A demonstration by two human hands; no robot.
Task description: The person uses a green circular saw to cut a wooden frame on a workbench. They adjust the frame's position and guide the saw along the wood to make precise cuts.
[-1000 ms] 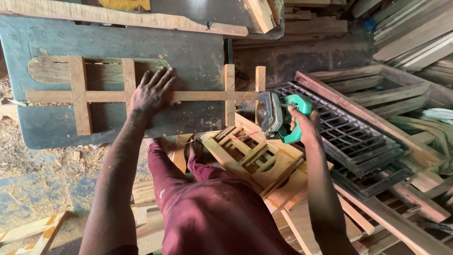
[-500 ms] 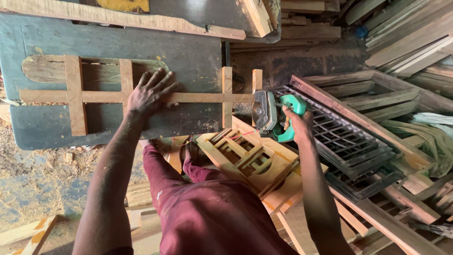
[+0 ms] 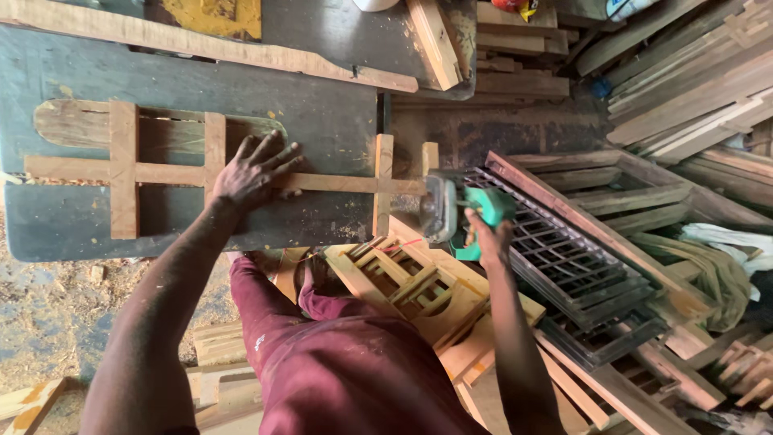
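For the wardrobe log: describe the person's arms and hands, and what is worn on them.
Both arms are bare from the upper arm down: no sleeves show, and no gloves, watch or rings on the left hand or the right hand. The left hand's fingers are uncovered. The only clothing in view is dark maroon trousers, dusty in places.

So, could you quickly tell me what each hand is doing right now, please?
Left hand: open, fingers spread, pressing flat on the wooden frame.
Right hand: closed around the green power tool at the frame's end.
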